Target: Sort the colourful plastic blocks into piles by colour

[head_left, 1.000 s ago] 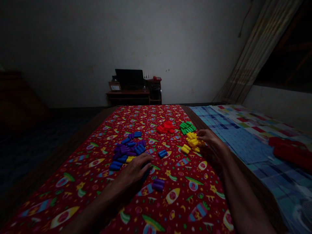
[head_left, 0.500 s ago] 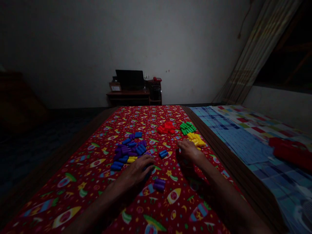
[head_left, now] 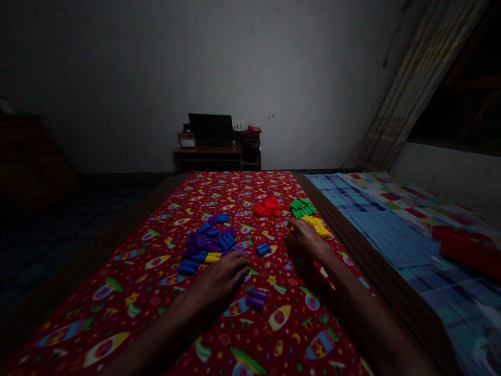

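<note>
My left hand (head_left: 227, 271) rests low over the red patterned cloth (head_left: 168, 318), right of a mixed heap of purple and blue pieces (head_left: 201, 241). Its fingers are curled, and what lies beneath them is hidden in shadow. A yellow piece (head_left: 212, 257) lies beside that heap. My right hand (head_left: 303, 235) is bent at the left edge of the yellow pile (head_left: 318, 226), fingertips pointing down; anything between them is too dark to make out. Between the hands lie a blue piece (head_left: 263, 248) and, nearer, a purple piece (head_left: 256, 299).
Red pieces (head_left: 268, 207) and green pieces (head_left: 302, 208) form separate piles beyond my right hand. A desk (head_left: 207, 150) with a dark monitor (head_left: 211, 129) stands by the far wall. On the right, a red bag-like item (head_left: 469, 250) lies on a checked cloth (head_left: 383, 235).
My right hand has shifted slightly, its fingers now bent more downward beside the yellow pile. The left hand has stayed nearly in place.
</note>
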`<state>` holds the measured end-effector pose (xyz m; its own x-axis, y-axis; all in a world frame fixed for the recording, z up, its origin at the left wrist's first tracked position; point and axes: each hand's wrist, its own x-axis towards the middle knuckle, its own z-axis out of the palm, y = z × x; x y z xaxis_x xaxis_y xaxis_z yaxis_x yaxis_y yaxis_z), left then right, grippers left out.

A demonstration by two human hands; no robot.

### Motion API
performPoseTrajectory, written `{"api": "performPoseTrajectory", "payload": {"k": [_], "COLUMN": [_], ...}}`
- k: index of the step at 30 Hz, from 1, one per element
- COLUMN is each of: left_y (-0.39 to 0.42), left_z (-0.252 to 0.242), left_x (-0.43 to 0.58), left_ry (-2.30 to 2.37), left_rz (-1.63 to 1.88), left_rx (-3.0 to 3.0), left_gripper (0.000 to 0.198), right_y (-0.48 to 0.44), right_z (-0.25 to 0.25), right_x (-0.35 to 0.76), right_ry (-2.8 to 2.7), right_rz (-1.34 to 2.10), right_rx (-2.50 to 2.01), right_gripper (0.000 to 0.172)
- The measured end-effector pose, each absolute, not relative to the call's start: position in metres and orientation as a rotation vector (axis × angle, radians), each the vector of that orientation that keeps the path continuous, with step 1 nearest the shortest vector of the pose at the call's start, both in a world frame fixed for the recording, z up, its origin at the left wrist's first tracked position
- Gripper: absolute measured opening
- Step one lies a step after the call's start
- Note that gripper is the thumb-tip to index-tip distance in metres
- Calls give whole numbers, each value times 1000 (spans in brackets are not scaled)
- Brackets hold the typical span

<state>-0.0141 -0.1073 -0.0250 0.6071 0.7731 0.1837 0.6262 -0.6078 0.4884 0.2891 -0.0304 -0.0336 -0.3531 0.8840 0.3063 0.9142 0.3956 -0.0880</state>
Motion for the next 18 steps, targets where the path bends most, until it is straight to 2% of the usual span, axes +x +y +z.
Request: {"api": "performPoseTrajectory", "payload": {"k": [5, 14, 18], "left_y": [-111, -115, -114], "left_z": [-20, -16, -18], "left_x": [-11, -8, -8], "left_ry": [1109, 1116, 1106], "left_rz": [546, 568, 556], "left_rx": [2491, 2516, 2539], "left_gripper": [25, 24, 23], "right_y": [-28, -15, -5], "right_z": [-37, -7, -16], "right_x": [302, 326, 334], "right_ry": [-2240, -2000, -1998], "right_rz": [-338, -309, -216], "right_rx": [-1615, -1681, -1705], "right_gripper": [28, 28, 42]}}
